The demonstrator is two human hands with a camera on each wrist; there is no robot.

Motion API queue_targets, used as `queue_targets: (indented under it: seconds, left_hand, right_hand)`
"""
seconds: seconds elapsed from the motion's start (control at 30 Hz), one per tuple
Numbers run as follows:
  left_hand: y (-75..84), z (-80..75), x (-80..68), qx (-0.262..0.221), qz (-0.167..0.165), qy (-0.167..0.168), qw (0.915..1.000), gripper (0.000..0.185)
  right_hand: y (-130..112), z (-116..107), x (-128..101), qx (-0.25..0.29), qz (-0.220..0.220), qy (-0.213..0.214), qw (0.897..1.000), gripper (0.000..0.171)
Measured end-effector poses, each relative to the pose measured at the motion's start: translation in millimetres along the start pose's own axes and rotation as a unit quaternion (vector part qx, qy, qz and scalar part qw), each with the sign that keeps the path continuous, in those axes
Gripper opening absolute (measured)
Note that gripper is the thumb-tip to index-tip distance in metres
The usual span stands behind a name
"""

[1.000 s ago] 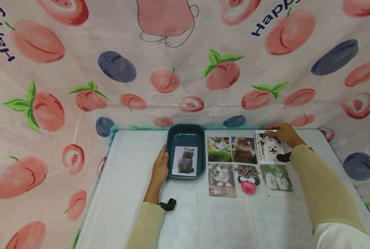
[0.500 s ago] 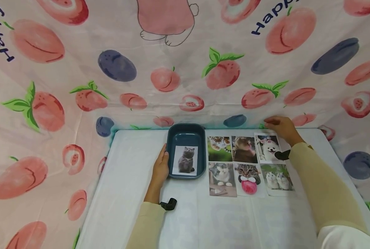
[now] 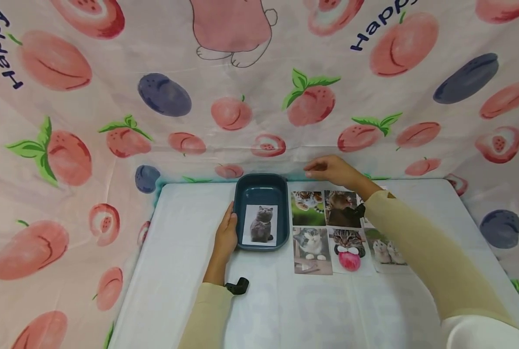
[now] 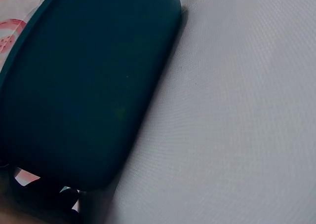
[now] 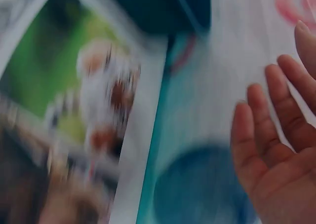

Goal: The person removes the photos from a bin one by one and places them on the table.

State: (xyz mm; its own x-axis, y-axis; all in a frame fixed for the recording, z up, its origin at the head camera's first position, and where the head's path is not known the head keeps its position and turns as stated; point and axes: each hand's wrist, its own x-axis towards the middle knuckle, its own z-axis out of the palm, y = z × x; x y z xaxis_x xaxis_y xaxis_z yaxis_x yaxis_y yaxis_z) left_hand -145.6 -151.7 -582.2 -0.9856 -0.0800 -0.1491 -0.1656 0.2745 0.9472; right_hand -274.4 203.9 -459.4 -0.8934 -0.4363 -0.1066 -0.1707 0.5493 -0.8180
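A dark teal tray stands on the white table and holds a grey cat photo. My left hand rests with straight fingers against the tray's left wall. To the right of the tray lie two rows of animal photos: a tiger photo, a brown animal photo, a cat photo, a cat with a red ball. My right hand hovers over the far edge of the top row, fingers relaxed and holding nothing. Its forearm hides the white dog photo.
A peach-printed cloth hangs close behind and at both sides of the table. A black strap piece sits at my left wrist. A photo of two white animals shows partly under my right sleeve.
My right hand let go of the white dog photo's top edge and moved left along the far edge to above the tiger and brown animal photos. The left hand stayed put.
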Motion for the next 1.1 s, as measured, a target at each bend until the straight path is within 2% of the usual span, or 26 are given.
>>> queue_targets:
  seconds: [0.17,0.3,0.4,0.67,0.93,1.1]
  left_hand:
    - [0.1,0.4,0.0,0.002,-0.008,0.003,1.0,0.051]
    - [0.6,0.3,0.5,0.0,-0.008,0.004,1.0,0.051]
    - [1.8,0.5,1.4,-0.002,-0.006,0.005,1.0,0.05]
    - [6.4,1.4,1.8,-0.008,-0.01,0.001,0.9999,0.051]
    - [5.9,1.8,1.8,-0.012,-0.015,-0.002,0.9998,0.05]
    - [5.7,1.7,1.8,-0.017,-0.013,-0.002,0.9998,0.05]
  right_hand:
    - [-32.5,43.6,26.6,-0.016,-0.016,-0.096,0.995,0.045]
    - [-51.5,76.2,46.1,-0.035,-0.029,-0.143,0.989,0.047]
    - [-58.3,94.6,60.1,-0.042,-0.023,-0.166,0.985,0.048]
    - [-64.1,120.7,86.9,-0.085,0.02,-0.172,0.981,0.052]
    - [-62.1,136.2,94.7,-0.137,0.065,-0.189,0.97,0.056]
    - [-58.2,143.1,96.4,-0.116,0.101,-0.19,0.97,0.053]
